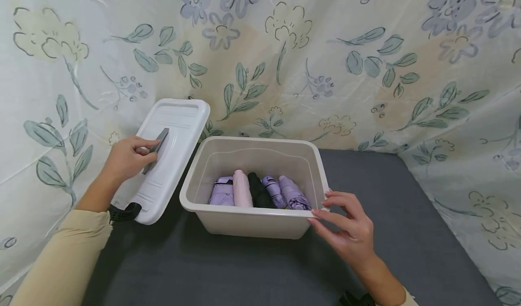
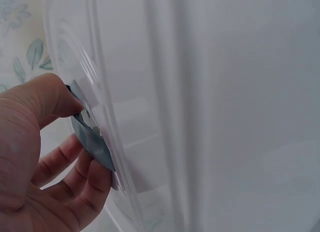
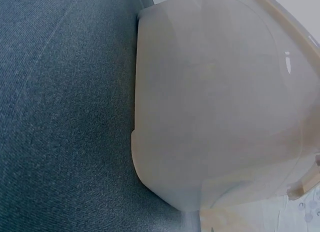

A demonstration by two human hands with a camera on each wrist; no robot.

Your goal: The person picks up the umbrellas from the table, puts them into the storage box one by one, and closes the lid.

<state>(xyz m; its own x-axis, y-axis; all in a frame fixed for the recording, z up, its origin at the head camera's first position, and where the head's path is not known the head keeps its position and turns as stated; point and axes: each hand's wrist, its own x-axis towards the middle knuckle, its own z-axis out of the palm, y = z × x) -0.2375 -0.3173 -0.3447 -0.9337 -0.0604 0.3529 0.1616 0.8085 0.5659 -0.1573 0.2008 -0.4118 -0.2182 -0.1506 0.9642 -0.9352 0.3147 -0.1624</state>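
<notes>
A beige storage box stands uncovered on the dark table. Inside, folded umbrellas lie side by side: a lilac one, a pink one, a black one and purple ones at the right. To the box's left, my left hand holds the white lid tilted, pinching its grey handle between thumb and fingers. My right hand holds the box's front right corner, its thumb and fingertips at the rim. In the right wrist view the box's outer wall shows, without the hand.
A dark grey cloth covers the table. Behind and at both sides hangs a pale floral curtain, close to the back of the box. A black strap circles the left wrist.
</notes>
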